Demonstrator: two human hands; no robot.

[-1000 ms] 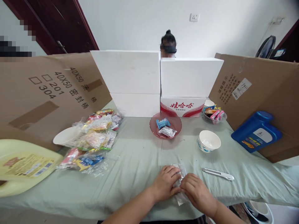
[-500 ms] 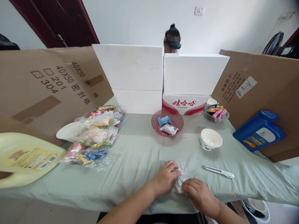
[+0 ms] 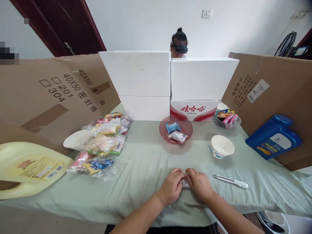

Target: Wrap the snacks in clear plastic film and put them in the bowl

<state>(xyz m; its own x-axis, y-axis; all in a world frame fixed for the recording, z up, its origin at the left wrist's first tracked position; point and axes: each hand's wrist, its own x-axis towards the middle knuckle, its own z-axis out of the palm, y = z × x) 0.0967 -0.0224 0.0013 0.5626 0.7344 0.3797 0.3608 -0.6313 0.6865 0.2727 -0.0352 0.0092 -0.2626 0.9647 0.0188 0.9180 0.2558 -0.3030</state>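
While both hands meet at the near middle of the table, a small clear crinkly plastic wrapper (image 3: 185,179) sits pinched between them, low on the pale green tablecloth (image 3: 136,169). Left hand (image 3: 172,188) and right hand (image 3: 200,184) are closed on it fingertip to fingertip; most of it is hidden. Judged thin, light, limp and slippery; best gripped at its edges. A white utility knife (image 3: 231,181) lies just right. 1 white ceramic bowl (image 3: 221,146) and 1 red glass dish (image 3: 175,131) stand farther back, open cloth between. Near table edge is close under the wrists.
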